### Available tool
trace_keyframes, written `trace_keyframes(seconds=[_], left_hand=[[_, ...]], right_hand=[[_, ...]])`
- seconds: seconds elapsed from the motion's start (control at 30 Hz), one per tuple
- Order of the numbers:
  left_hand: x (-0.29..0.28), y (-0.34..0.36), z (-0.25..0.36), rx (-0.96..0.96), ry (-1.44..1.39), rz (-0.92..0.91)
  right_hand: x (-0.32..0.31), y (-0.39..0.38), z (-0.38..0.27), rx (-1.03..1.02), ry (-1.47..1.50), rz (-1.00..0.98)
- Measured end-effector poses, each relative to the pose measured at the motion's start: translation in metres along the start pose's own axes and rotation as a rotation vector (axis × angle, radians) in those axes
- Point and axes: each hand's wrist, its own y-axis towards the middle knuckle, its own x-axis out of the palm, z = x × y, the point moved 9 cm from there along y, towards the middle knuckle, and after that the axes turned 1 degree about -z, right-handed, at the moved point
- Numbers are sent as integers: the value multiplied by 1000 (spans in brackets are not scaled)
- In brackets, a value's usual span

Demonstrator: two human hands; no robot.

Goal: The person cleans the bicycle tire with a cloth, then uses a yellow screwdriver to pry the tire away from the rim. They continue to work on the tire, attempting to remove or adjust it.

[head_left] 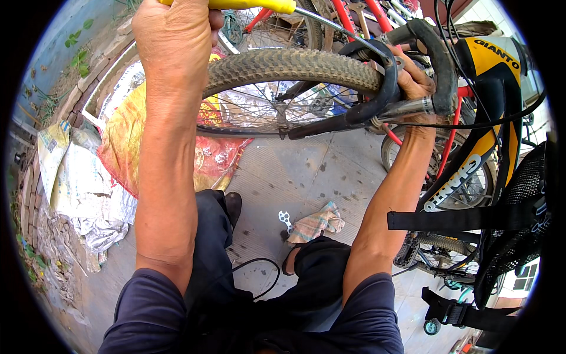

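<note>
At the upper left, my left hand (174, 35) is closed around the yellow handle of a screwdriver (256, 5). Its metal shaft slants right toward the black arch of a bicycle fork (354, 115); the tip's exact contact cannot be told. My right hand (414, 82) is closed around the upper part of the fork, fingers partly hidden behind it. Between my hands lies the front wheel (289, 65), with a dusty knobby tyre and thin spokes. The black and yellow bicycle frame (483, 112) stands to the right, with dark cables looping past it.
A flat multi-hole wrench (285, 220) and a checked cloth (318, 223) lie on the paved floor (283, 171) by my feet. Crumpled sacks (88, 183) lie at the left beside a brick edge. Other bicycles, one with a red frame (451, 138), crowd behind. Black straps (460, 218) hang at right.
</note>
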Motion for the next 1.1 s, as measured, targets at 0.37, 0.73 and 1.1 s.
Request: trace_keyframes(seconds=[0.37,0.73,1.1], left_hand=[[0,-2,1,-91,99,54],[14,-7,8,-206,31,57],[25,-12,-24,-383,-823,146]], right_hand=[[1,1,2,-14,35,-24],[0,1,4,5,17,-21],[2,-1,-2,12,-18,-16]])
